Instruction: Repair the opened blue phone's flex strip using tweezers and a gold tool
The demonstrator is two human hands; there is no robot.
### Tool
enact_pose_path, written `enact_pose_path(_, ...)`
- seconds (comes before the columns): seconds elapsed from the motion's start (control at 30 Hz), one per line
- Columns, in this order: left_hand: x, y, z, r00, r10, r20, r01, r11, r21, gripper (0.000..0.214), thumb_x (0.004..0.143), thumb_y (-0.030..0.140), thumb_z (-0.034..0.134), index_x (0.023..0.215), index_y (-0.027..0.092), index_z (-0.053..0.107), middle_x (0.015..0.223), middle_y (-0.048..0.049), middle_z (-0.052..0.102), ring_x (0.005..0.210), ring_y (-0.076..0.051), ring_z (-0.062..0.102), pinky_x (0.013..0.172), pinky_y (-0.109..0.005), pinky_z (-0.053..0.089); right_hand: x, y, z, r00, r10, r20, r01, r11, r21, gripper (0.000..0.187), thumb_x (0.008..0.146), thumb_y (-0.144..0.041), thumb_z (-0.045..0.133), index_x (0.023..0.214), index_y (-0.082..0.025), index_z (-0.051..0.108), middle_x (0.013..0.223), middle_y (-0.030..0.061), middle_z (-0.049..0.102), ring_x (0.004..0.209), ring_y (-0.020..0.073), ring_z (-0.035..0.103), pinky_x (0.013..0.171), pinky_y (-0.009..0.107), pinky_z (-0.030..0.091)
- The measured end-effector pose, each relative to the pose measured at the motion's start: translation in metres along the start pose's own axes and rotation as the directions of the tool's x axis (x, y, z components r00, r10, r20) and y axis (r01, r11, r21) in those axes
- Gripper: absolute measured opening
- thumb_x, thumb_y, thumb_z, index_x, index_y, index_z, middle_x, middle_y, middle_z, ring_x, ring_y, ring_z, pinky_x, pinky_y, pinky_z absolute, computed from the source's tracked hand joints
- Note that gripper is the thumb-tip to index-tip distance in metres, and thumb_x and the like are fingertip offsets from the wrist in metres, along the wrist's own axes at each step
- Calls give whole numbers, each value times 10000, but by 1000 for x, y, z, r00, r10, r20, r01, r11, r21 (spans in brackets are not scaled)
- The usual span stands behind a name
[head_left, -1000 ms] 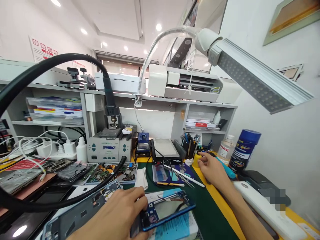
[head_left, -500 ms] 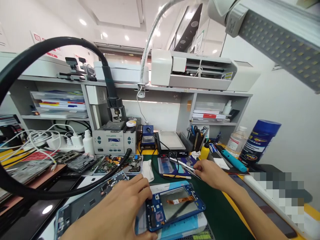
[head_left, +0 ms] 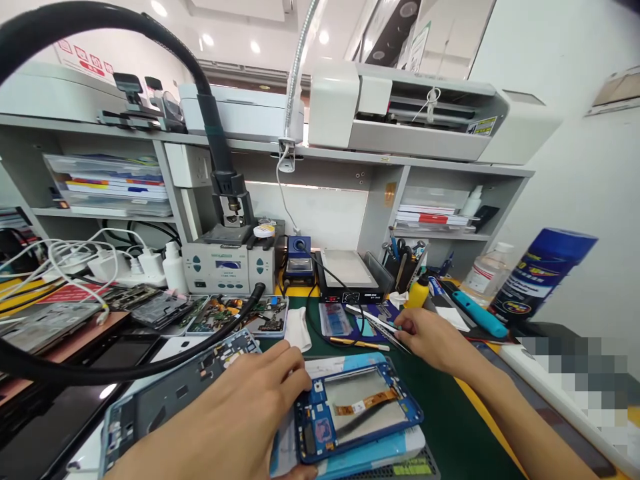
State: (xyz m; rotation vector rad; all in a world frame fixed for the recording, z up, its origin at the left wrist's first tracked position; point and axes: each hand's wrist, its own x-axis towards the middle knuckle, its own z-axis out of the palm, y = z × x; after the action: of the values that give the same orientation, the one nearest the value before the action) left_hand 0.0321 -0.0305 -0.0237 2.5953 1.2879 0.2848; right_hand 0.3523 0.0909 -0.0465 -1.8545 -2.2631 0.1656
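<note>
My left hand [head_left: 250, 407] is closed on the left end of a blue phone frame [head_left: 316, 440], fingers at its top corner and thumb near its lower edge. An orange-brown flex cable [head_left: 367, 403] lies across the frame's metal middle. Under the frame is a light blue and white box [head_left: 407, 441]. To the right, my right hand [head_left: 430, 340] pinches a pair of light-coloured tweezers [head_left: 367, 316] near one end, fingertips partly hidden. Darker tweezers [head_left: 400, 343] lie just below it, beside a yellow pen-like tool [head_left: 363, 343].
A black hose [head_left: 200, 363] arcs over the left side, above a grey phone frame [head_left: 165, 400]. Behind stand a hot-air station [head_left: 227, 270], a tray of circuit boards [head_left: 210, 320] and a heating plate [head_left: 350, 270]. On the right are a yellow bottle [head_left: 417, 293] and a blue spray can [head_left: 545, 273].
The view has tilted down and shifted slightly, and the lamp head has left the picture. My left hand stays on the blue phone frame; my right hand stays at the tweezers.
</note>
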Motion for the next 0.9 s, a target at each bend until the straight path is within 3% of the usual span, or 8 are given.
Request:
enact_pose_path(0.17, 3, -1, 4, 1000, -9, 28, 9, 1000, 22, 330, 812, 348, 688, 1119, 231, 654, 1157, -75, 630, 1037, -325, 600, 881, -448, 504, -7, -12, -5, 1000, 3, 7, -3, 996, 87, 235, 911, -325, 595, 763, -208, 734, 786, 61, 769, 754, 238, 692, 633, 295, 408)
enact_pose_path(0.3, 3, -4, 8, 999, -50, 10, 50, 998, -27, 448, 766, 190, 628, 1207, 269, 614, 1221, -61, 610, 1074, -321, 609, 899, -450, 497, -8, -16, 5, 998, 55, -2, -54, 991, 123, 227, 832, -273, 670, 617, -205, 691, 675, 82, 733, 677, 257, 661, 594, 314, 350)
enact_pose_path(0.43, 4, -2, 5, 995, -99, 30, 102, 986, -129, 478, 741, 304, 696, 1207, 260, 600, 1270, -77, 576, 1122, -352, 588, 955, -497, 481, -7, -17, 5, 993, 108, -45, -93, 962, 257, 170, 767, -231, 707, 600, -205, 680, 672, 65, 714, 685, 246, 637, 595, 309, 343)
enact_pose_path(0.53, 4, 0, 1, 990, -139, 10, 139, 978, -154, 508, 699, 320, 723, 1187, 245, 601, 1258, -82, 566, 1131, -357, 572, 977, -510, 468, -7, -16, -7, 987, 158, -20, -132, 885, 446, 222, 789, -279, 711, 590, -199, 656, 533, 10, 634, 547, 187, 571, 530, 283, 337)
enact_pose_path(0.63, 4, 1, -1, 988, -151, -26, 145, 977, -159, 466, 690, 281, 707, 1143, 231, 610, 1181, -70, 579, 1094, -331, 580, 970, -488, 470, -9, -14, -19, 975, 219, 26, -182, 733, 656, 270, 806, -284, 740, 584, -185, 620, 460, -16, 591, 438, 132, 488, 449, 247, 288)
enact_pose_path(0.7, 4, 1, -2, 988, -147, -35, 140, 977, -163, 437, 696, 274, 698, 1121, 227, 613, 1152, -66, 581, 1083, -325, 583, 965, -484, 473, -10, -12, -24, 963, 266, 50, -202, 583, 787, 253, 803, -270, 770, 624, -180, 615, 516, -5, 644, 425, 109, 477, 409, 223, 272)
enact_pose_path(0.8, 3, 0, -1, 989, -140, -38, 132, 977, -167, 429, 705, 277, 688, 1125, 228, 610, 1152, -67, 582, 1093, -328, 585, 974, -488, 472, -9, -9, -29, 944, 318, 90, -186, 285, 940, 183, 855, -273, 747, 744, -186, 630, 697, 19, 733, 480, 97, 544, 398, 191, 352)
enact_pose_path(0.9, 4, 0, 2, 986, -151, -72, 137, 976, -168, 448, 688, 257, 696, 1128, 227, 615, 1146, -68, 591, 1094, -321, 589, 987, -476, 472, -6, -7, -31, 942, 290, 167, -165, -33, 986, 121, 907, -214, 689, 806, -200, 625, 785, 14, 743, 558, 95, 619, 452, 181, 464)
